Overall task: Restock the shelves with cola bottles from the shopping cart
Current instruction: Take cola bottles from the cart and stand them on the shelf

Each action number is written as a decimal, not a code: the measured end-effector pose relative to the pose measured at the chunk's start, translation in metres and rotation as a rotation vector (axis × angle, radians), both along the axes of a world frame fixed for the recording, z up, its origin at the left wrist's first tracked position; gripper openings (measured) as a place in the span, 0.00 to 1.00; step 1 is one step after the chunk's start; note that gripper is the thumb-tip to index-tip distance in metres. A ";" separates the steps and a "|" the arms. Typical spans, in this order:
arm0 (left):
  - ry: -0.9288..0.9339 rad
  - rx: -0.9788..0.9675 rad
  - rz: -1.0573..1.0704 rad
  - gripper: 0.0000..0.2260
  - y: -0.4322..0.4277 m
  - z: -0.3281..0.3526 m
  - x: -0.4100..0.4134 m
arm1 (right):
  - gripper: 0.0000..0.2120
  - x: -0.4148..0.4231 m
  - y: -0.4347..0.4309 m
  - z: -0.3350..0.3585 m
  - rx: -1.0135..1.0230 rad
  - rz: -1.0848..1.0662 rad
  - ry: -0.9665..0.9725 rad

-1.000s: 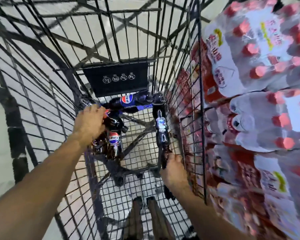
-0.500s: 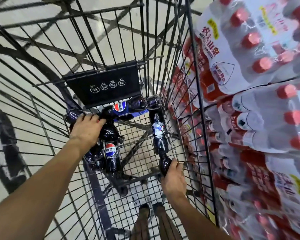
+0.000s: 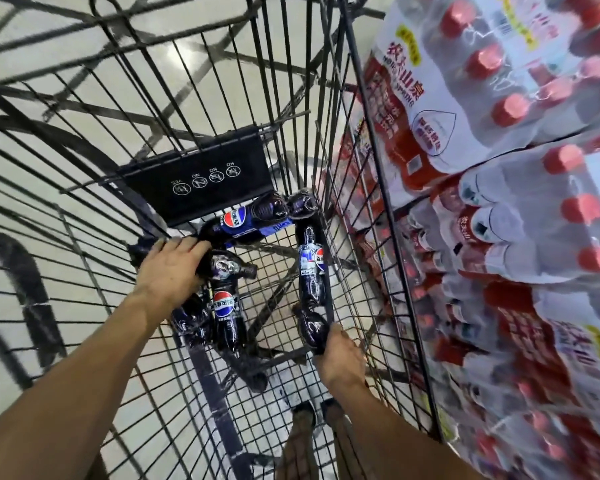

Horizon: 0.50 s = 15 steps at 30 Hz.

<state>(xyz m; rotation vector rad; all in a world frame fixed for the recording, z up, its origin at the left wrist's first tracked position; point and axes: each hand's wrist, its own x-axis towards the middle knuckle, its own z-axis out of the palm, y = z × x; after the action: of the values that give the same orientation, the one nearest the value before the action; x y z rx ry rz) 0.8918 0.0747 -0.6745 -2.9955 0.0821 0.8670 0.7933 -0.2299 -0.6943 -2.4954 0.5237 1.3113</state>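
Several dark cola bottles with blue labels lie on the floor of a black wire shopping cart. My left hand reaches down and grips a bottle in the left cluster, beside another bottle. My right hand grips the near end of a bottle lying along the cart's right wall. One more bottle lies crosswise at the far end under the black child-seat flap.
Shrink-wrapped packs of red-capped water bottles are stacked just right of the cart, close against its wall. Pale tiled floor lies to the left and beyond. My feet show through the cart's mesh bottom.
The view has shifted and moved closer. My left hand has closed further round its bottle. My right hand keeps its grip on the near end of the right-hand bottle.
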 end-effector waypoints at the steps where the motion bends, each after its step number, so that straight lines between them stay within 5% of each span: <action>1: -0.006 -0.012 0.019 0.32 -0.002 0.007 -0.003 | 0.23 0.002 0.005 0.005 0.019 -0.010 -0.011; 3: 0.001 -0.069 0.131 0.30 -0.010 0.026 -0.009 | 0.15 0.010 0.015 0.020 0.067 -0.019 -0.004; 10: -0.134 -0.226 0.493 0.23 -0.029 0.143 -0.047 | 0.26 0.058 0.056 0.121 0.228 0.060 -0.110; 15: -0.156 -0.205 0.589 0.22 -0.036 0.238 -0.089 | 0.20 0.093 0.081 0.222 0.266 0.411 -0.238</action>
<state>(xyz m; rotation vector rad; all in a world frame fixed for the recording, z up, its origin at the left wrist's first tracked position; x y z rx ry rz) 0.8025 0.0391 -0.4370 -3.3133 -0.7951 0.6703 0.8859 -0.1490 -0.4723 -2.5584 -0.2155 1.0954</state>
